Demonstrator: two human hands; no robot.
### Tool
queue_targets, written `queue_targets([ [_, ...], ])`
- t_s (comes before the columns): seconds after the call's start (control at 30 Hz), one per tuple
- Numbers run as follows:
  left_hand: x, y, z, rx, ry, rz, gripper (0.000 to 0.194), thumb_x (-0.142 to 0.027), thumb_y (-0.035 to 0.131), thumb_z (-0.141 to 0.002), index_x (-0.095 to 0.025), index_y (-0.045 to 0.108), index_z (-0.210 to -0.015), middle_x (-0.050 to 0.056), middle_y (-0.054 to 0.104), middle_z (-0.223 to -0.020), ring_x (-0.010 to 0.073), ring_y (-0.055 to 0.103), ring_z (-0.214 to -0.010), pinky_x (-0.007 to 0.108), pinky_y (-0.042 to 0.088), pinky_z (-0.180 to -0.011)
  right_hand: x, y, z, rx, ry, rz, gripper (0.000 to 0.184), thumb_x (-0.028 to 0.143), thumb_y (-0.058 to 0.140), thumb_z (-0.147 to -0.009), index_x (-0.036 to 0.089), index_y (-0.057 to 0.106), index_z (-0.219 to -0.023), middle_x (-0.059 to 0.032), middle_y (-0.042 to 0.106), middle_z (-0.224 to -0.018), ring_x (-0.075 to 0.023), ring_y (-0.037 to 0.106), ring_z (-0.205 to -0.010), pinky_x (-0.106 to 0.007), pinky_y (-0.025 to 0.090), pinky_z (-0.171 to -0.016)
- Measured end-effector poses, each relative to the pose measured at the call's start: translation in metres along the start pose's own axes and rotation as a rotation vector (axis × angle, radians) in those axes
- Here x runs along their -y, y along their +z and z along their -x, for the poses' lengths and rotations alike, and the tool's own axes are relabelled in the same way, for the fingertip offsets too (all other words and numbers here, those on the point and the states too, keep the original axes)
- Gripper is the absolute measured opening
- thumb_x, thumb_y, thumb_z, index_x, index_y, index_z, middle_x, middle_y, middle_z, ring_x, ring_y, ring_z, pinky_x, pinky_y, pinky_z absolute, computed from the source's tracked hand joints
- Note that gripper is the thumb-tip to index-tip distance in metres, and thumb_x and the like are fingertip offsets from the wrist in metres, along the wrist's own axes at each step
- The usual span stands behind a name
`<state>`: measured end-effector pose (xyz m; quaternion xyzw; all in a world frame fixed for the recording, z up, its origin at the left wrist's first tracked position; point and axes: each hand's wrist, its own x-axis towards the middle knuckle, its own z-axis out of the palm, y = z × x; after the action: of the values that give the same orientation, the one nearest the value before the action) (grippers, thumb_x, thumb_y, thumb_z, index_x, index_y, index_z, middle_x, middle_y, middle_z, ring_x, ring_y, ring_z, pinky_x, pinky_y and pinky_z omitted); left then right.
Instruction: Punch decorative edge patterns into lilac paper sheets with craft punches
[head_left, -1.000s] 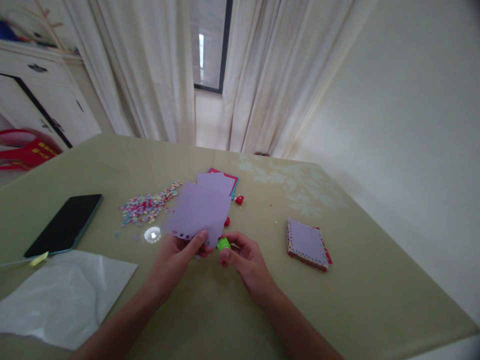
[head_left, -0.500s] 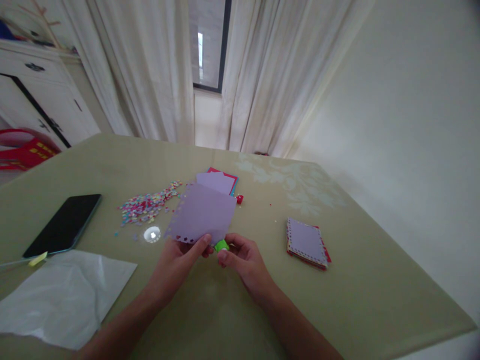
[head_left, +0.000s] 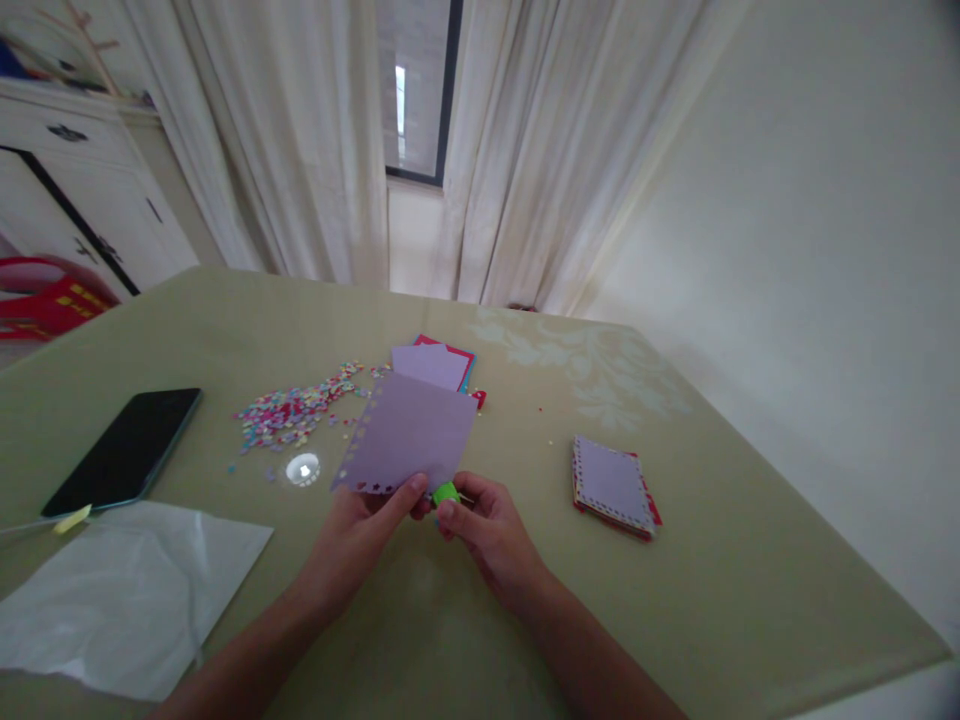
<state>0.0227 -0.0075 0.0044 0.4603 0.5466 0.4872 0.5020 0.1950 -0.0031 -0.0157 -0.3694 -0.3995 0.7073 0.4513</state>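
My left hand (head_left: pixel 360 520) pinches the near edge of a lilac paper sheet (head_left: pixel 412 435) held just above the table; small shapes are punched along its left and near edges. My right hand (head_left: pixel 484 520) is closed around a small green punch (head_left: pixel 445 492), which sits at the sheet's near right corner. The two hands almost touch at the middle of the table.
Behind the sheet lies a stack of lilac, red and blue paper (head_left: pixel 435 362) with a small red punch (head_left: pixel 478 398). Coloured confetti (head_left: pixel 296 408) is scattered left. A punched card pile (head_left: pixel 615 485) lies right; a black phone (head_left: pixel 124 448) and white sheet (head_left: pixel 127 590) lie left.
The lilac sheet has turned clockwise and shifted slightly right in my left hand. My right hand with the green punch has closed in on the sheet's near edge.
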Motion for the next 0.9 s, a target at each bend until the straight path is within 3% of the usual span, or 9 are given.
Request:
queue_targets([
  [0.43,0.015,0.0,0.0,0.055,0.013,0.023,0.041,-0.056,0.076,-0.085,-0.019,0.076,-0.068,0.007,0.078,-0.07,0.0258,0.074,-0.071,0.035,0.058,-0.069,0.003,0.0,0.001,-0.002,0.009,0.107,0.047,0.056,0.096,-0.067,0.018,0.072,-0.079,0.0008,0.063,-0.07,-0.0138,0.053,-0.068,-0.024,0.039,-0.06],
  [0.7,0.01,0.003,0.002,0.035,0.028,-0.01,0.04,-0.055,0.076,-0.083,-0.021,0.072,-0.062,0.004,0.076,-0.066,0.0237,0.072,-0.066,0.032,0.056,-0.064,0.002,0.0,0.0,0.0,0.01,0.123,0.053,0.063,0.093,-0.069,0.018,0.074,-0.089,-0.0008,0.07,-0.076,-0.0122,0.051,-0.063,-0.023,0.038,-0.056],
  [0.9,0.006,0.007,0.004,0.028,0.014,0.014,0.039,-0.056,0.079,-0.08,-0.021,0.07,-0.066,0.003,0.073,-0.064,0.0234,0.069,-0.064,0.033,0.055,-0.062,0.005,0.004,0.002,0.033,-0.025,0.114,0.044,0.058,0.09,-0.077,0.018,0.075,-0.09,-0.0007,0.07,-0.077,-0.0099,0.041,-0.056,-0.024,0.029,-0.051],
])
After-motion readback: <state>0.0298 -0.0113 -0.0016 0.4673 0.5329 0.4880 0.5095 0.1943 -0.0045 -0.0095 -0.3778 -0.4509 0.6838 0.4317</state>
